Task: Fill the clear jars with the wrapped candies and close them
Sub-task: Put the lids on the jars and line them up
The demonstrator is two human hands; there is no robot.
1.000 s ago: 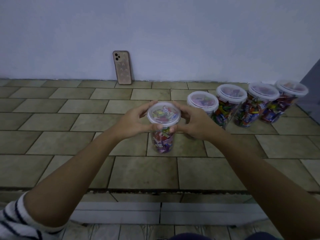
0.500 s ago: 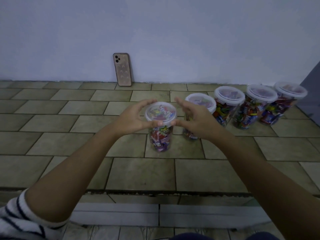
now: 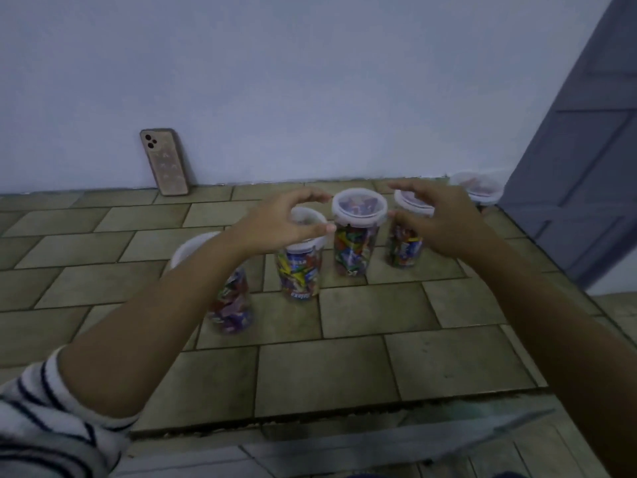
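Several clear jars packed with colourful wrapped candies stand in a row on the tiled floor, each with a white-rimmed lid on. The leftmost jar (image 3: 229, 305) is partly hidden behind my left forearm. The second jar (image 3: 300, 270) and the third jar (image 3: 356, 236) follow it to the right. My left hand (image 3: 286, 224) and my right hand (image 3: 439, 220) hover on either side of the third jar with loosely curved fingers, thumbs close to its lid, gripping nothing. A fourth jar (image 3: 403, 248) sits half behind my right hand. The fifth jar (image 3: 479, 189) stands by the door.
A phone (image 3: 165, 163) leans upright against the white wall at the back left. A grey-blue door (image 3: 579, 160) bounds the right side. The tiled platform (image 3: 103, 288) ends in a step edge near me, with lower floor below.
Both hands have let go of the jar they held by its lid; it now stands at the left end of the row. My hands and view have shifted right to the third jar.
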